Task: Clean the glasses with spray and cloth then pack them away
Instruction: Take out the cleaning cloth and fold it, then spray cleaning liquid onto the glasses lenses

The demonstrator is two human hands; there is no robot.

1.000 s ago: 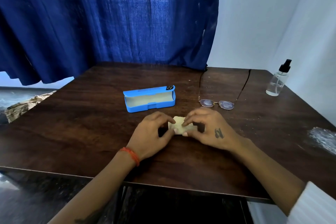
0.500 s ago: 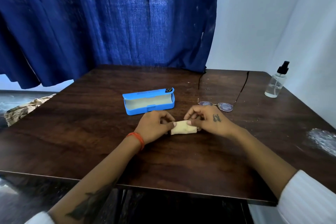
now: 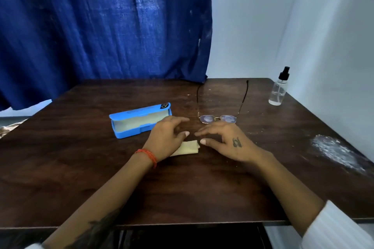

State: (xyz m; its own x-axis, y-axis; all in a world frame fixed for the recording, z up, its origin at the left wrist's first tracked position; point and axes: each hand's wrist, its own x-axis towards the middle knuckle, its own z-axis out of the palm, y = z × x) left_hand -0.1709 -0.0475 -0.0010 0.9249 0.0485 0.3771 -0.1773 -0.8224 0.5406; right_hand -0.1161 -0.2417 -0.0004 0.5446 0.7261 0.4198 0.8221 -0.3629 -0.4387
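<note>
A folded cream cloth (image 3: 188, 147) lies flat on the dark wooden table (image 3: 182, 188). My left hand (image 3: 166, 137) hovers over its left end with fingers spread, hiding part of it. My right hand (image 3: 224, 139) is just right of the cloth, fingers apart, touching nothing that I can see. Thin-framed glasses (image 3: 217, 118) lie with temples unfolded just beyond my right hand. An open blue glasses case (image 3: 139, 120) with a pale lining sits to the left of them. A clear spray bottle (image 3: 278, 89) with a black top stands at the far right.
A blue curtain (image 3: 105, 26) hangs behind the table's far edge. White walls close in the right side. A whitish smear (image 3: 336, 149) marks the table near its right edge. The near edge of the table runs below my forearms.
Both hands have let go of the folded cloth and lifted slightly apart, fingers opening. The cloth now rests on the table. The camera has tilted a little.
</note>
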